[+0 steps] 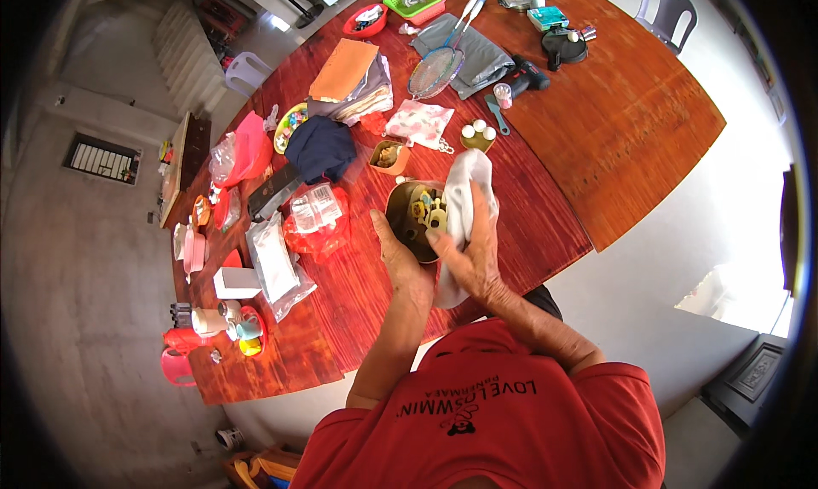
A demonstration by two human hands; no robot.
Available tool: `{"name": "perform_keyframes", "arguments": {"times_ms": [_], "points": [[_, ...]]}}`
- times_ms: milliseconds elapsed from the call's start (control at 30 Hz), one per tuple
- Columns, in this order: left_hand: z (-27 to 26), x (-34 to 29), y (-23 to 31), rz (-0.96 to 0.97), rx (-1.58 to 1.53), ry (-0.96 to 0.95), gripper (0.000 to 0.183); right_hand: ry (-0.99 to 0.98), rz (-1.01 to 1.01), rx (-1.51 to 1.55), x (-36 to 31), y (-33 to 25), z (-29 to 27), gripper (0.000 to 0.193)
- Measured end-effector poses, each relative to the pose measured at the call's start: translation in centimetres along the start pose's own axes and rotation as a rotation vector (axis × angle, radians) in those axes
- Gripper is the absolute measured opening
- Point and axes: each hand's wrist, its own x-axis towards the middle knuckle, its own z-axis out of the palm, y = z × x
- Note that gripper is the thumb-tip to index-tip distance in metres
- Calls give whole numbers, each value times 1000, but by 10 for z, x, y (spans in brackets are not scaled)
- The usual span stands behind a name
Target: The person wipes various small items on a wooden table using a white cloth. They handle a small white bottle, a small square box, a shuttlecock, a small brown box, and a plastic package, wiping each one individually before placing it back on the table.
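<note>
My left hand (403, 261) is wrapped round the near left side of a round, brownish tin (398, 206), tilted so that its inside shows. In it lie small yellow and cream pieces (429, 209), too small to name. A white cloth (465, 182) hangs along the tin's right side, gripped by my right hand (474, 263). The right thumb reaches over the rim toward the pieces; whether it touches them I cannot tell. Beyond the tin stand a small orange box (389, 158) with items inside and a small container with several white balls (478, 135).
A red plastic bag (317, 223) and a dark blue cloth (321, 148) lie to the left. Farther back are folded cloths (345, 76), badminton rackets (437, 70) and a black power drill (528, 76). Cups (209, 322) stand at the near left. The wooden table's edge (554, 274) runs close by my right arm.
</note>
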Motion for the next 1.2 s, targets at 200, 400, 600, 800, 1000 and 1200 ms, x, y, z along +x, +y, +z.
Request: {"name": "perform_keyframes", "arguments": {"times_ms": [200,400,600,800,1000,1200], "points": [[-3,-15,-2,-165,-9,-17,61,49,122,147,11,7,-8,65],[-11,-3,32,-110,320,-357,63,-211,60,259,48,15,-31,57],[-1,9,44,-99,398,-294,53,-608,79,400,85,-3,-22,55],[-1,19,25,78,133,-105,48,-506,320,657,87,1,0,46],[-20,31,11,125,17,34,54,-147,502,703,45,-2,19,52],[-24,40,9,-9,-57,-79,62,-211,321,271,-21,7,42,72]]}}
